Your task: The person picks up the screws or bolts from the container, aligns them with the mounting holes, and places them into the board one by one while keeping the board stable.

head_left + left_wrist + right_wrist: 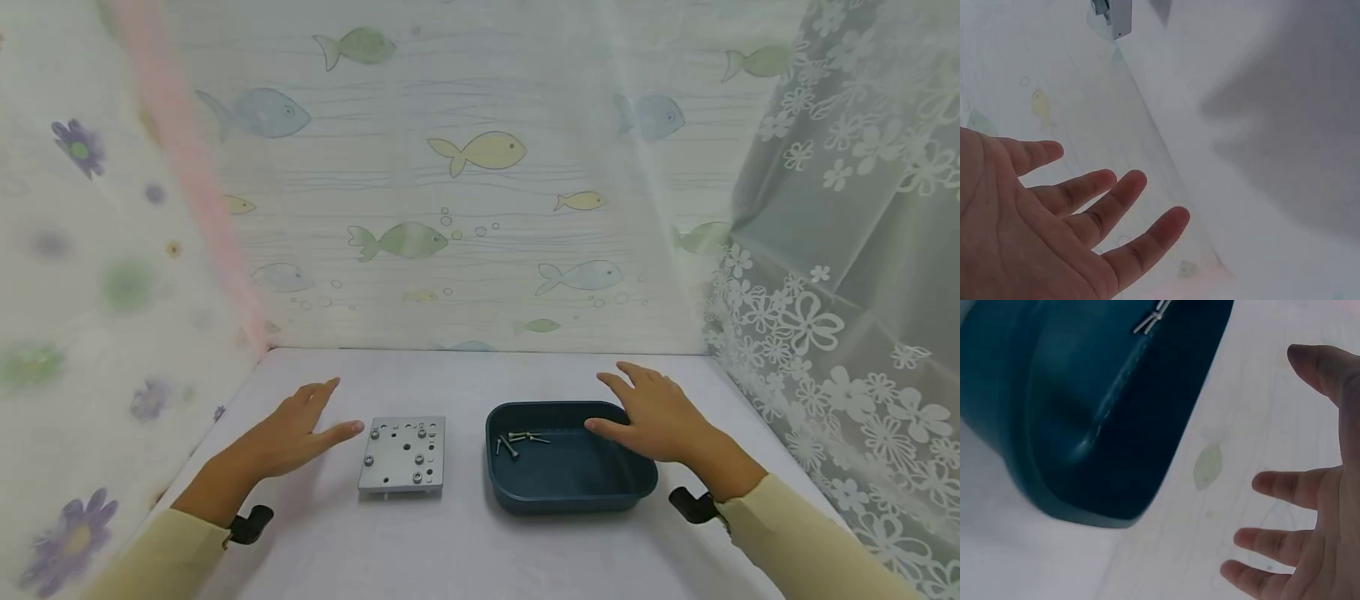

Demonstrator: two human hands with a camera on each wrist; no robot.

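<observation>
A square silver metal plate (397,446) with drilled holes lies on the white table, several screws (417,477) standing in it. To its right is a dark blue tray (577,504) holding several loose screws (513,447) near its left side. My left hand (288,433) hovers left of the plate, fingers spread and holding nothing; its palm and fingers (1141,253) fill the lower left of the left wrist view. Over the tray's right side hangs my right hand (652,414), fingers apart and empty. The right wrist view shows these fingers (1285,547) beside the tray (1019,450).
The white table (465,550) ends at a fish-printed curtain (480,250) behind. A flower-printed curtain (112,333) closes the left side, and a sheer lace curtain (840,358) the right. Dark straps (251,525) sit at both wrists.
</observation>
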